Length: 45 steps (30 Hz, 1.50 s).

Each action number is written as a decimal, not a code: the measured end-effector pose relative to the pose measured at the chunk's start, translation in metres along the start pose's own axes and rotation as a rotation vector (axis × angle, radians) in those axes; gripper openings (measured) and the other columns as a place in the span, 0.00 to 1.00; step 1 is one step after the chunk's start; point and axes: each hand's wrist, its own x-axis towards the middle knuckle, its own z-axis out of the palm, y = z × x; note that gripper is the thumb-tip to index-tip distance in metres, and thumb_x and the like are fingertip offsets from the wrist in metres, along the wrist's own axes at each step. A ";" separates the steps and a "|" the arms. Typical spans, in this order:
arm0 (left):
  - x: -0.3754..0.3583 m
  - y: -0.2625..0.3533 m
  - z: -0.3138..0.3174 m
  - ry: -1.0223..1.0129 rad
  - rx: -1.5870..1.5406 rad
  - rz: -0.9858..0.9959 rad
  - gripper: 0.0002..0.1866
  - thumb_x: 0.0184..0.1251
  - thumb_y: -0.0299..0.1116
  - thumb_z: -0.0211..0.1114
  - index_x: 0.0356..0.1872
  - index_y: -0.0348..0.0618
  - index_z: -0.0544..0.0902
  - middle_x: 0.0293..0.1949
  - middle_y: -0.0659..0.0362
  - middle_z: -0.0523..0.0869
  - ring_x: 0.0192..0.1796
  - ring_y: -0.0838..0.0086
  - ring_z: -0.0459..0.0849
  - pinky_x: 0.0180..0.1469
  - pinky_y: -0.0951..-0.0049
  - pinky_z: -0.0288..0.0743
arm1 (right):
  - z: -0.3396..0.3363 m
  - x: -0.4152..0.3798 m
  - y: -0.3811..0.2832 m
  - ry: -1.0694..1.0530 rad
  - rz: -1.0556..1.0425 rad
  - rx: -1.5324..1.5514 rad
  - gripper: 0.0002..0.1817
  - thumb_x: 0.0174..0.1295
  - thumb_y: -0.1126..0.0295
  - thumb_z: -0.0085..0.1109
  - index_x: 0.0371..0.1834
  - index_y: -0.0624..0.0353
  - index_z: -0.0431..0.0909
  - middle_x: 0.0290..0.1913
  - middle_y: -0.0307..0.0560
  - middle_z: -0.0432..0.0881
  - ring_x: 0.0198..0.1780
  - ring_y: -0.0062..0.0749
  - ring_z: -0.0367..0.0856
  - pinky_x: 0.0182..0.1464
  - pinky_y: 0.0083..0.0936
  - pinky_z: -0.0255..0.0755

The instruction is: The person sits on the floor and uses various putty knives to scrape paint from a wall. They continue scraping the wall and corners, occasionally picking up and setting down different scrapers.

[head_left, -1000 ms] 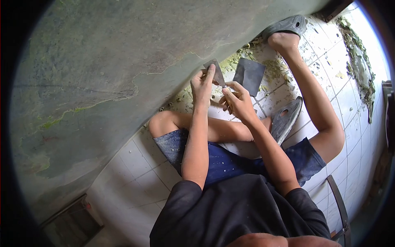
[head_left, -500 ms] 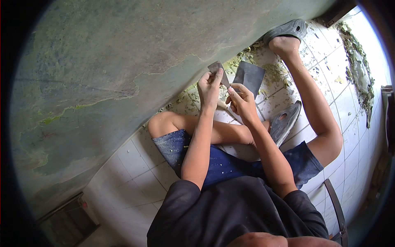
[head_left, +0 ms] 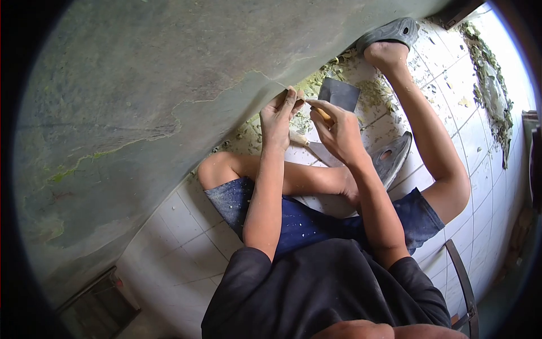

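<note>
My left hand [head_left: 276,123] pinches the blade end of a small scraper [head_left: 300,100] close to the wall. The blade is mostly covered by my fingers. My right hand [head_left: 340,133] is closed around the scraper's orange-brown handle [head_left: 323,114]. Just beyond my right hand, a dark flat plate [head_left: 340,94] lies on the debris. Under my hands, a second scraper with a pale handle [head_left: 299,138] rests on the floor, its metal blade [head_left: 325,153] partly behind my right wrist.
A grey-green wall [head_left: 135,113] with peeling paint rises at the left. Paint flakes [head_left: 375,104] are scattered over white floor tiles [head_left: 183,217]. My bent legs and grey clogs [head_left: 389,34] surround the work area. More debris lies along the right [head_left: 492,93]; a dark metal bar [head_left: 462,282] stands lower right.
Both hands have shifted, the left slightly left and down. The scraper has turned, so its blade face no longer shows broadly, and more of its handle is visible.
</note>
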 end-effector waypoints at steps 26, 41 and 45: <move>-0.011 0.018 0.046 -0.053 -0.362 0.150 0.11 0.81 0.31 0.60 0.51 0.34 0.84 0.48 0.57 0.87 0.51 0.78 0.84 0.58 0.73 0.76 | -0.013 0.066 -0.066 -0.063 -0.235 -0.649 0.12 0.60 0.67 0.58 0.23 0.61 0.85 0.19 0.59 0.78 0.25 0.56 0.83 0.30 0.44 0.77; -0.002 0.010 0.027 -0.077 -0.321 0.102 0.10 0.80 0.34 0.61 0.50 0.39 0.84 0.47 0.60 0.87 0.48 0.78 0.84 0.56 0.73 0.75 | 0.002 0.057 -0.071 -0.100 -0.133 -0.706 0.09 0.53 0.68 0.60 0.20 0.60 0.84 0.23 0.59 0.83 0.29 0.53 0.87 0.32 0.41 0.81; -0.002 0.007 0.024 -0.143 -0.310 0.102 0.11 0.80 0.35 0.62 0.51 0.38 0.84 0.46 0.60 0.87 0.48 0.79 0.84 0.54 0.75 0.75 | -0.007 0.055 -0.077 -0.085 -0.134 -0.713 0.09 0.53 0.69 0.60 0.21 0.61 0.84 0.22 0.60 0.83 0.29 0.53 0.87 0.32 0.42 0.81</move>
